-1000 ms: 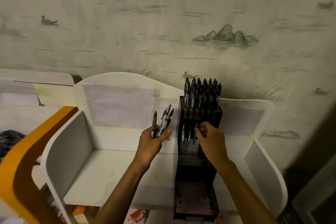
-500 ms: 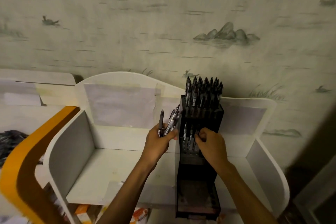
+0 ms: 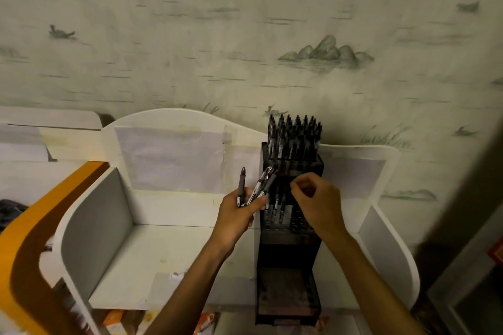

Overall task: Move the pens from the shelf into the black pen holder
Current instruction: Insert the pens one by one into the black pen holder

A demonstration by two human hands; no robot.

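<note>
The tall black pen holder [image 3: 288, 253] stands on the white shelf [image 3: 152, 253], right of centre. Its upper tier is packed with several dark pens [image 3: 295, 136], and a few more stand in the lower tier [image 3: 277, 205]. My left hand [image 3: 236, 216] is just left of the holder and grips a small bundle of pens [image 3: 257, 187], tips pointing up towards the holder. My right hand [image 3: 317, 202] hovers in front of the lower tier with fingers curled; I see nothing in it.
The shelf has curved white side walls [image 3: 92, 220] and a back panel [image 3: 174, 160] against the patterned wall. An orange curved board [image 3: 32, 226] runs along the left. Orange packets [image 3: 117, 317] lie below the shelf's front edge.
My right hand has lifted away from the lower tier pens, its fingers now curled with nothing in them. My left hand and its pens have shifted right, closer to the holder.
</note>
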